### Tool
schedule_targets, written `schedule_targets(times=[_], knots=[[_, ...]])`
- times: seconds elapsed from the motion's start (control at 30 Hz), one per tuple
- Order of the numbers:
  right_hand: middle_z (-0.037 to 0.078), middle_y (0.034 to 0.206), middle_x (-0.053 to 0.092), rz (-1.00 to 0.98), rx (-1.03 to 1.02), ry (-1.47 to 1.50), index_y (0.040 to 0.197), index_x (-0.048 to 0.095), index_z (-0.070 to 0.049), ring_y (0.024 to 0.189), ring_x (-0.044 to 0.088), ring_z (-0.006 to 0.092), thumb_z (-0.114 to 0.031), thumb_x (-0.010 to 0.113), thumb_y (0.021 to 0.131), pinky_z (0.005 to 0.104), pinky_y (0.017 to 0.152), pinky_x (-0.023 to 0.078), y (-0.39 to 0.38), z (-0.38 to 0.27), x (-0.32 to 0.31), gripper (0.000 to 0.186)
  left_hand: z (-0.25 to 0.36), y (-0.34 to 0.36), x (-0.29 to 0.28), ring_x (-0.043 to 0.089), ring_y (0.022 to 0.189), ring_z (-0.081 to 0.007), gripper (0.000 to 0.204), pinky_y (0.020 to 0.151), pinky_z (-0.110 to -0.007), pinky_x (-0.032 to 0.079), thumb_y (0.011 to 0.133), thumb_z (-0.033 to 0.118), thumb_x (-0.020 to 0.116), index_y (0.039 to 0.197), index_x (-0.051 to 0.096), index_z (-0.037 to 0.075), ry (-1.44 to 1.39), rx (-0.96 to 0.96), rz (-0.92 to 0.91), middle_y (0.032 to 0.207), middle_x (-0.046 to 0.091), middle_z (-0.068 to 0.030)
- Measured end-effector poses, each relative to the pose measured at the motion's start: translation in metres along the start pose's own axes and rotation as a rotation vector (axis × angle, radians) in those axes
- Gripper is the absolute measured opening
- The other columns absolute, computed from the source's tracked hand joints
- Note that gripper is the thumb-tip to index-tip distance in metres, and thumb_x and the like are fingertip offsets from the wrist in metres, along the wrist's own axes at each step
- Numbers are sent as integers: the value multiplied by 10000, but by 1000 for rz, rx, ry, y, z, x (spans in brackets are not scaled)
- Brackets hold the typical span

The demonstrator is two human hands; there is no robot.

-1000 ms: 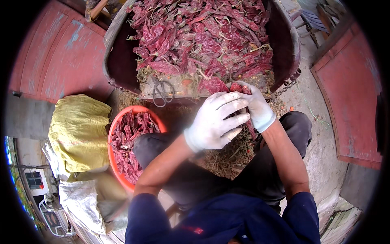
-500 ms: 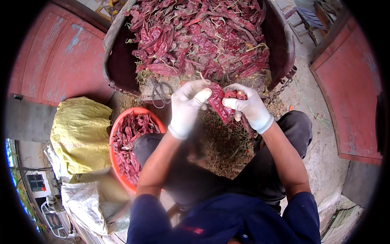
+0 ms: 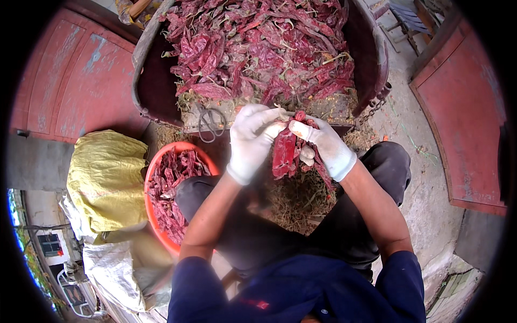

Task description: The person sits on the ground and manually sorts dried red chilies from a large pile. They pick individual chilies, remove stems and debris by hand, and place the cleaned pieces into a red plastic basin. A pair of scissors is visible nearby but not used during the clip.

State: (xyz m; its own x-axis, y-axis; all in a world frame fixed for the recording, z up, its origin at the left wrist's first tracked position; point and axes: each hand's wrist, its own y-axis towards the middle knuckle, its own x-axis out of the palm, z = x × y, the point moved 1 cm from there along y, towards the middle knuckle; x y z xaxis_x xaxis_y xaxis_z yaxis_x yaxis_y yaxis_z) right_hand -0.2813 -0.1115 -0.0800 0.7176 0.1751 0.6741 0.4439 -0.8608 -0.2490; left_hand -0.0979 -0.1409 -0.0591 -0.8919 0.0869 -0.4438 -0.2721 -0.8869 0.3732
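Note:
My left hand (image 3: 251,142), in a white glove, pinches the stem end of a dried red chili pepper, its fingertips meeting those of my right hand (image 3: 331,151). The right hand, also gloved in white, is closed around several dried chili peppers (image 3: 284,154), which hang down below its thumb. Both hands are over the space between my knees, just in front of the container's near edge. A large heap of dried chili peppers (image 3: 258,51) fills the container beyond. More lie in an orange-red basin (image 3: 152,218) left of my knee.
Dark metal loops (image 3: 211,125), perhaps scissor handles, lie on the container's front ledge (image 3: 231,110). Dry stems and scraps (image 3: 299,202) cover the ground between my legs. A yellow woven sack (image 3: 105,180) and a white sack (image 3: 110,269) stand at left. Red panels (image 3: 463,118) flank both sides.
The chili pepper between my hands has turned from slanting to hanging nearly upright. My right hand's thumb has moved up and left, close against the left fingertips. A person's arm shows at the top left.

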Motion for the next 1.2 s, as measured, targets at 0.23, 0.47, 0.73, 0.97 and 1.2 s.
schedule_targets(times=[0.23,0.47,0.73,0.97,1.2], knots=[[40,892,689,187,-104,-106,1099,665,-25,608,584,80,-171,653,948,230,499,445,-1,-10,-1,210,11,6,-8,599,951,-138,359,853,-278,487,894,227,729,1160,693,-10,-153,-57,-170,1052,619,-44],[56,905,675,41,-124,-187,1060,654,22,777,628,112,-112,651,926,276,720,519,-8,-9,3,189,18,3,-4,624,1010,-168,318,888,-297,495,904,238,715,1097,715,-16,-301,-94,-215,1101,645,-81],[24,900,665,-84,-80,-399,1030,675,30,801,591,79,-78,676,886,263,745,501,-15,-18,8,181,13,-2,-2,622,805,-131,241,720,-263,490,916,222,701,938,702,-18,-262,-108,-264,867,663,-67],[52,759,695,-3,-130,-1207,903,712,-103,699,671,180,-244,694,845,337,674,525,-13,-16,5,153,9,-5,4,540,591,-83,305,554,-231,437,979,291,628,906,647,-4,-390,-434,-311,723,600,-23],[40,706,634,56,-250,-1255,881,683,-88,624,584,106,-240,734,859,287,603,479,-8,-4,12,162,1,12,-6,491,486,-76,248,474,-225,387,982,241,627,909,667,8,-384,-567,-200,605,579,-11]])
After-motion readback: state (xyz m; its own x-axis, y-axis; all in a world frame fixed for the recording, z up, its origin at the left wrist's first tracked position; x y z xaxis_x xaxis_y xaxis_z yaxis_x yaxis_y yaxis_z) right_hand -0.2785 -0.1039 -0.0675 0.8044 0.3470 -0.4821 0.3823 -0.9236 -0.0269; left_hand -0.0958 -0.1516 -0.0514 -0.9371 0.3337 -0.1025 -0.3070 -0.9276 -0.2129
